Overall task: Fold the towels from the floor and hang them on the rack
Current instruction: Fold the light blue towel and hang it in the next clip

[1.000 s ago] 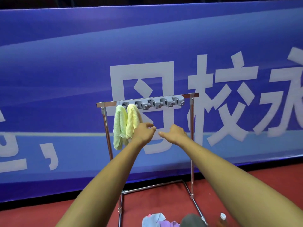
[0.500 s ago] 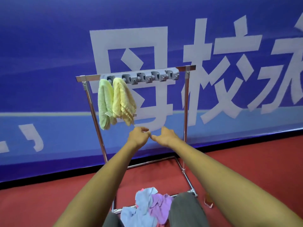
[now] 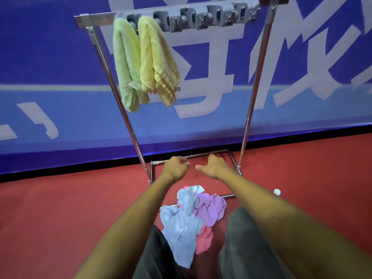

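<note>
A chrome rack [image 3: 255,77] stands before a blue banner, with grey clips [image 3: 203,18] along its top bar. Two folded towels hang at its left end: a green towel [image 3: 125,65] and a yellow towel [image 3: 159,63]. On the red floor between my knees lies a crumpled pile: a light blue towel [image 3: 181,224], a purple towel [image 3: 211,208] and a pink towel [image 3: 204,240]. My left hand [image 3: 174,167] and my right hand [image 3: 213,166] hover side by side above the rack's base, beyond the pile, fingers loosely curled, holding nothing.
The blue banner [image 3: 50,87] with large white characters forms a wall right behind the rack. A small white-capped bottle [image 3: 277,191] stands on the floor to the right of the rack's base. My grey-trousered knees [image 3: 243,228] flank the towel pile.
Both hands dropped from the hanging yellow towel down toward the floor, and my view tilted down, bringing the towel pile fully into sight.
</note>
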